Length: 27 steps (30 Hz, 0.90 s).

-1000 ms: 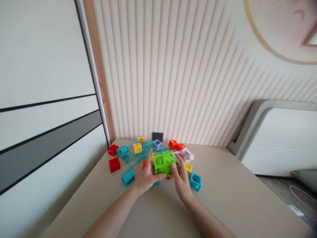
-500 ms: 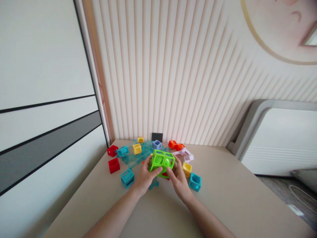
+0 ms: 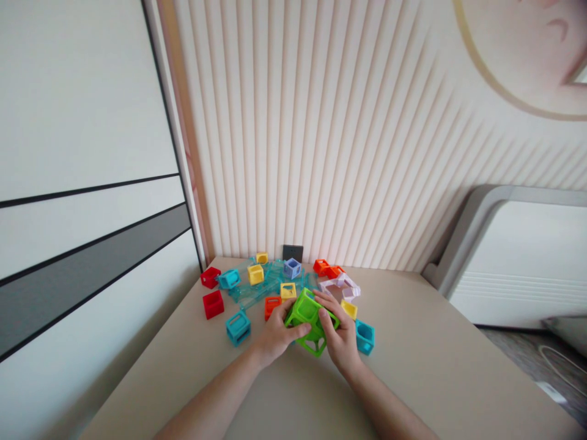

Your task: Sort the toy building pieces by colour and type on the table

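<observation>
A bright green block piece (image 3: pixel 308 308), built of open cube frames, is held tilted above the table between both hands. My left hand (image 3: pixel 278 333) grips its left side, thumb across the near face. On its right side, my right hand (image 3: pixel 340 333) is closed round it with the thumb on top. Just behind the green piece are a yellow cube block (image 3: pixel 288 291) and an orange block (image 3: pixel 272 307), the latter partly covered by my left hand. Close to my right hand sit another yellow block (image 3: pixel 349 308) and a teal cube block (image 3: pixel 365 337).
On the beige table (image 3: pixel 284 397), red blocks (image 3: pixel 213 304) and a teal block (image 3: pixel 238 328) lie at left. Clear teal pieces (image 3: pixel 261 287) spread behind, near a blue-violet block (image 3: pixel 292 267). Pale lilac pieces (image 3: pixel 339 285) and orange-red blocks (image 3: pixel 321 267) are back right. A ribbed wall (image 3: pixel 293 134) stands behind.
Both hands have turned and tilted the green piece and lowered it slightly toward me. The yellow and orange blocks behind it now show more. The view has shifted a little.
</observation>
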Each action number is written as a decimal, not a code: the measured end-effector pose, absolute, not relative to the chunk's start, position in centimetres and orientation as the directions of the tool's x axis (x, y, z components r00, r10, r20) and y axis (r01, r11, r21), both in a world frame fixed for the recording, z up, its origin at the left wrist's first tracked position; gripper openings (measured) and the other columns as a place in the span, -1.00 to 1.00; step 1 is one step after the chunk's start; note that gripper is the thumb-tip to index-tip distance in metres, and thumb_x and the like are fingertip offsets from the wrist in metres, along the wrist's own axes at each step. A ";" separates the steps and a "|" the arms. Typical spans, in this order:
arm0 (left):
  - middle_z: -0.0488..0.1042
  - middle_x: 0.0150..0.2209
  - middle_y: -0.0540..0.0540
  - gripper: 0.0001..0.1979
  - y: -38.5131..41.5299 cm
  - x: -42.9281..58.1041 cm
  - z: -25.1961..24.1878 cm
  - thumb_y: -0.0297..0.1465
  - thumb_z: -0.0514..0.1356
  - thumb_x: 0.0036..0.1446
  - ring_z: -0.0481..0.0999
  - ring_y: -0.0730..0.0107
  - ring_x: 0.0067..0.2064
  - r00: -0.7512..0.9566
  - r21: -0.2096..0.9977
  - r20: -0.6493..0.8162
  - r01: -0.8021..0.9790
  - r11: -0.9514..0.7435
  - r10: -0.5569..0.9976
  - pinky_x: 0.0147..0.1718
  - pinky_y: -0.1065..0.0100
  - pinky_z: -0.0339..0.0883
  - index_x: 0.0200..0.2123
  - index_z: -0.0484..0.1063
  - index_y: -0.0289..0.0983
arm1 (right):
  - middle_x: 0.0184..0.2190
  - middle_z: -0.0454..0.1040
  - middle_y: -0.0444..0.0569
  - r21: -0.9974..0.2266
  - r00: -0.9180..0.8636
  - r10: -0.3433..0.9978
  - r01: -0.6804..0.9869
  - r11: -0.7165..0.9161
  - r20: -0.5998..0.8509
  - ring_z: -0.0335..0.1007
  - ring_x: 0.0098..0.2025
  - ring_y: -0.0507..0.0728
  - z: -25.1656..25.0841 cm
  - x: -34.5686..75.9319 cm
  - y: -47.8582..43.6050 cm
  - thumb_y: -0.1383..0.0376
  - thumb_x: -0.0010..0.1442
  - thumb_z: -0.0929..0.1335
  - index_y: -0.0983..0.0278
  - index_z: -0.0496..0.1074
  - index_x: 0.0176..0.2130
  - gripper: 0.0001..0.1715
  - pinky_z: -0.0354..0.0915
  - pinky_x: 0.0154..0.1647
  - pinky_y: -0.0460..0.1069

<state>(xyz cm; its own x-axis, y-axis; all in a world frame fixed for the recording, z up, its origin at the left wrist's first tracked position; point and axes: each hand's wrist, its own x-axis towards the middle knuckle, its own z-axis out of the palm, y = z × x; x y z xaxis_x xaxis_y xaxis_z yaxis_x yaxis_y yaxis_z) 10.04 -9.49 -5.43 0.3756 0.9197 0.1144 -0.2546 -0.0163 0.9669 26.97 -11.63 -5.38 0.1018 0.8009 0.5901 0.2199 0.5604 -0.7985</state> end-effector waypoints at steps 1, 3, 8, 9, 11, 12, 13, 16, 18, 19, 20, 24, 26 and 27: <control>0.60 -0.08 -0.12 -0.45 -9.4 10.0 -5.5 -0.30 0.45 -0.10 0.56 0.11 -0.06 0.371 0.968 0.112 -0.249 -0.018 0.922 -0.10 0.21 0.45 0.01 0.47 -0.25 | 0.06 0.54 0.04 -0.799 0.102 0.802 0.218 0.560 0.589 0.43 0.14 0.31 -5.3 26.9 -11.6 0.15 0.33 0.34 0.09 0.58 -0.08 -0.75 0.32 0.15 0.27; 0.61 -0.09 -0.12 -0.45 -9.3 10.0 -5.6 -0.29 0.45 -0.09 0.56 0.11 -0.06 0.368 0.973 0.112 -0.230 -0.026 0.923 -0.11 0.22 0.45 0.01 0.47 -0.25 | 0.05 0.55 0.04 -0.794 0.098 0.798 0.223 0.565 0.595 0.44 0.11 0.30 -5.2 26.9 -11.6 0.15 0.32 0.34 0.09 0.59 -0.09 -0.75 0.33 0.14 0.27; 0.60 -0.07 -0.11 -0.44 -9.3 10.2 -5.9 -0.25 0.46 -0.09 0.56 0.09 -0.04 0.338 0.979 0.116 -0.199 -0.049 0.934 -0.08 0.20 0.45 0.01 0.48 -0.23 | 0.05 0.54 0.04 -0.806 0.100 0.810 0.222 0.548 0.578 0.43 0.12 0.29 -5.2 26.9 -11.5 0.13 0.33 0.34 0.12 0.58 -0.11 -0.75 0.30 0.18 0.24; 0.60 -0.06 -0.11 -0.44 -9.3 10.2 -5.9 -0.24 0.46 -0.09 0.56 0.08 -0.02 0.319 0.978 0.107 -0.206 -0.042 0.942 -0.06 0.19 0.45 0.01 0.47 -0.22 | 0.06 0.53 0.04 -0.817 0.105 0.820 0.221 0.533 0.563 0.41 0.15 0.29 -5.3 26.9 -11.4 0.12 0.33 0.33 0.12 0.56 -0.08 -0.73 0.28 0.20 0.25; 0.59 -0.03 -0.11 -0.44 -9.5 10.5 -5.8 -0.23 0.46 -0.08 0.55 0.07 0.02 0.288 0.968 0.083 -0.249 -0.009 0.954 -0.02 0.17 0.43 0.01 0.46 -0.22 | 0.14 0.46 0.05 -0.840 0.127 0.839 0.223 0.495 0.529 0.33 0.22 0.27 -5.4 26.8 -11.2 0.09 0.35 0.31 0.13 0.48 0.07 -0.63 0.23 0.26 0.24; 0.59 -0.02 -0.11 -0.44 -9.6 10.6 -5.8 -0.21 0.45 -0.06 0.55 0.06 0.03 0.282 0.957 0.075 -0.290 0.011 0.957 -0.01 0.16 0.43 0.02 0.45 -0.22 | 0.18 0.42 0.05 -0.849 0.140 0.846 0.218 0.481 0.515 0.28 0.26 0.26 -5.5 26.7 -11.2 0.07 0.36 0.29 0.12 0.40 0.16 -0.56 0.21 0.28 0.24; 0.58 -0.01 -0.11 -0.44 -9.7 10.7 -5.6 -0.19 0.44 -0.03 0.55 0.06 0.03 0.279 0.939 0.068 -0.342 0.033 0.958 -0.01 0.15 0.43 0.04 0.43 -0.21 | 0.23 0.36 0.05 -0.859 0.148 0.853 0.204 0.470 0.501 0.25 0.28 0.25 -5.5 26.7 -11.3 0.06 0.37 0.27 0.11 0.30 0.25 -0.48 0.21 0.29 0.22; 0.58 0.00 -0.12 -0.41 -10.0 11.0 -5.3 -0.12 0.39 0.04 0.57 0.08 0.02 0.284 0.855 0.032 -0.504 0.121 0.958 -0.06 0.16 0.46 0.11 0.38 -0.16 | 0.34 0.20 0.06 -0.854 0.087 0.857 0.178 0.488 0.508 0.21 0.32 0.26 -5.6 26.5 -11.6 0.04 0.37 0.27 0.09 0.06 0.38 -0.31 0.22 0.29 0.22; 0.59 -0.01 -0.12 -0.38 -10.0 11.0 -5.2 -0.09 0.38 0.04 0.59 0.08 0.00 0.302 0.808 -0.007 -0.560 0.183 0.953 -0.10 0.18 0.48 0.13 0.37 -0.14 | 0.39 0.10 0.08 -0.815 0.005 0.837 0.228 0.532 0.548 0.09 0.38 0.30 -5.7 26.6 -11.9 0.06 0.32 0.33 0.09 -0.03 0.41 -0.18 0.11 0.35 0.27; 0.59 -0.01 -0.12 -0.38 -10.0 11.0 -5.3 -0.08 0.39 0.03 0.59 0.08 0.00 0.314 0.794 -0.025 -0.571 0.210 0.949 -0.11 0.18 0.48 0.12 0.37 -0.14 | 0.41 0.04 0.08 -0.788 -0.030 0.820 0.261 0.558 0.571 -0.01 0.42 0.32 -5.7 26.7 -12.0 0.05 0.28 0.37 0.10 -0.06 0.42 -0.11 0.02 0.38 0.30; 0.59 -0.01 -0.12 -0.39 -10.0 11.0 -5.3 -0.08 0.39 0.03 0.59 0.07 0.00 0.326 0.784 -0.037 -0.577 0.230 0.945 -0.11 0.18 0.49 0.11 0.38 -0.15 | 0.43 -0.01 0.09 -0.763 -0.059 0.805 0.284 0.581 0.591 -0.11 0.45 0.34 -5.7 26.8 -12.1 0.04 0.24 0.41 0.12 -0.09 0.43 -0.03 -0.06 0.40 0.33; 0.54 0.08 -0.14 -0.38 -10.0 10.7 -5.6 -0.09 0.33 0.12 0.54 0.04 0.09 0.382 0.775 -0.002 -0.583 0.243 0.924 0.00 0.10 0.46 0.20 0.31 -0.10 | 0.46 -0.11 0.09 -0.773 -0.096 0.818 0.279 0.569 0.567 -0.27 0.48 0.35 -5.6 26.9 -12.1 0.01 0.17 0.46 0.14 -0.22 0.45 0.16 -0.13 0.42 0.34; 0.44 0.19 -0.17 -0.25 -10.2 10.6 -5.6 -0.14 0.33 0.13 0.47 0.04 0.17 0.404 0.798 0.090 -0.577 0.177 0.910 0.10 0.05 0.39 0.32 0.12 -0.04 | 0.45 -0.07 0.08 -0.815 -0.046 0.849 0.257 0.519 0.526 -0.25 0.48 0.31 -5.5 26.8 -12.0 0.05 0.23 0.42 0.14 -0.22 0.45 0.09 -0.06 0.41 0.30; 0.37 0.25 -0.18 -0.15 -10.3 10.6 -5.5 -0.18 0.35 0.12 0.43 0.04 0.21 0.417 0.817 0.146 -0.563 0.129 0.897 0.14 0.03 0.35 0.37 -0.01 -0.01 | 0.44 -0.04 0.07 -0.838 -0.006 0.863 0.237 0.492 0.506 -0.23 0.48 0.29 -5.5 26.7 -11.9 0.06 0.26 0.39 0.13 -0.21 0.45 0.03 -0.02 0.41 0.27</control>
<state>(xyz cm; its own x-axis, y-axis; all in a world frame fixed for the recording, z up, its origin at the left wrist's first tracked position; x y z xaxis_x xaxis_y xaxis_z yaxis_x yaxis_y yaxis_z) 10.56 -10.32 -5.52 0.4169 0.8972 0.1457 -0.5626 0.1289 0.8166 26.72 -11.86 -5.48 -0.0056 0.8627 0.5056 0.2369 0.4924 -0.8375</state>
